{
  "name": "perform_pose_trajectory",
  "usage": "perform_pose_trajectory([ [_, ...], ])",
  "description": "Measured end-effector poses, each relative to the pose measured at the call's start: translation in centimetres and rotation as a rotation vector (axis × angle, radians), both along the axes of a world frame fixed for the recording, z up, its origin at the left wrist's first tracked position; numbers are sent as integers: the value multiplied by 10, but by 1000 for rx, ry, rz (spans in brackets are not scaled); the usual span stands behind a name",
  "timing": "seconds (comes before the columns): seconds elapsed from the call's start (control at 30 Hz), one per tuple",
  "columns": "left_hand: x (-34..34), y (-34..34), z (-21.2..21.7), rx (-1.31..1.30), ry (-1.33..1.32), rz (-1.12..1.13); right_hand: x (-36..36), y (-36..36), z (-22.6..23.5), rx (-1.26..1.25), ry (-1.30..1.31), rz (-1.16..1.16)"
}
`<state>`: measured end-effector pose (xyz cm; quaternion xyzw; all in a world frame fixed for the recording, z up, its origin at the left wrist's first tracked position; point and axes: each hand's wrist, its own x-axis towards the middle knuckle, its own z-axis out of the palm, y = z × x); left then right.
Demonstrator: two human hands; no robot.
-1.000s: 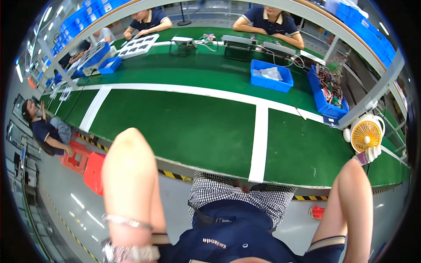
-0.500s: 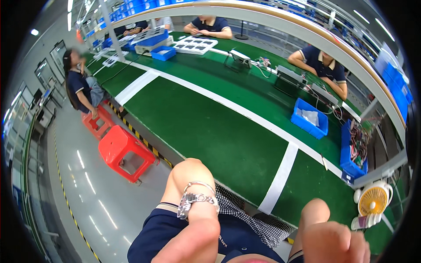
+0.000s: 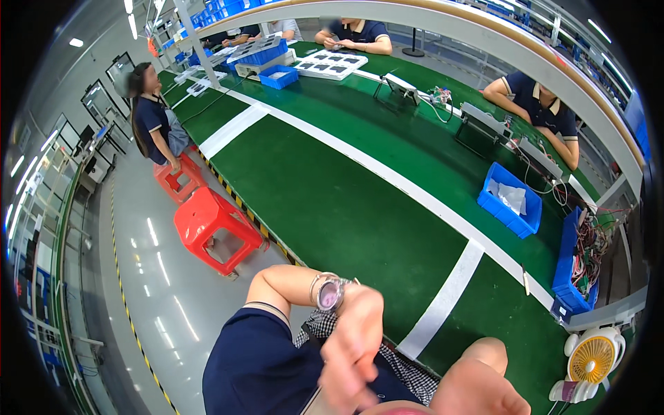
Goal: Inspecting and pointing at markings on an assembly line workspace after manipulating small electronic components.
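My left hand (image 3: 353,335) is raised close to my chest, with a round-faced watch (image 3: 330,295) and a bracelet on its wrist. Its fingers point downward and are smeared by motion, and I see no object in them. At the lower edge, my right hand (image 3: 481,391) is bent in toward my body, its fingers blurred and partly out of the picture. Both hands are held in front of my dark blue shirt, off the green workbench (image 3: 346,194). A black-and-white checked cloth (image 3: 408,366) lies over my lap, below the hands.
Blue bins (image 3: 510,199) stand at the right, one holding tangled wires (image 3: 593,245). A yellow-and-white fan (image 3: 591,360) sits at the bench's right end. Small devices and a white tray (image 3: 332,63) line the far side, where co-workers sit. Red stools (image 3: 216,228) stand left.
My left hand has come down into view from beside my head, its watch now facing up. The right hand has moved left and lower. The scene has shifted slightly right with my head.
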<state>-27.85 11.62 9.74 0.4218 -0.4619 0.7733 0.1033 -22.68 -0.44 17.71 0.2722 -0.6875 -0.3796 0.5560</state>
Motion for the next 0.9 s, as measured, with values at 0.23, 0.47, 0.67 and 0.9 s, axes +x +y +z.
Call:
perform_pose_trajectory([
  [0.23, 87, 44, -73, 99, 880, 550, 25, -34, -33, -206, 304, -205],
  [0.47, 160, 57, -109, -24, 1375, 660, 43, -46, -48, -296, 391, -270],
  [0.67, 171, 66, -130, -121, 1546, 743, 51, -52, -52, -335, 440, -339],
  [0.9, 174, 68, -139, -76, 1696, 779, 48, -68, -49, -365, 504, -596],
])
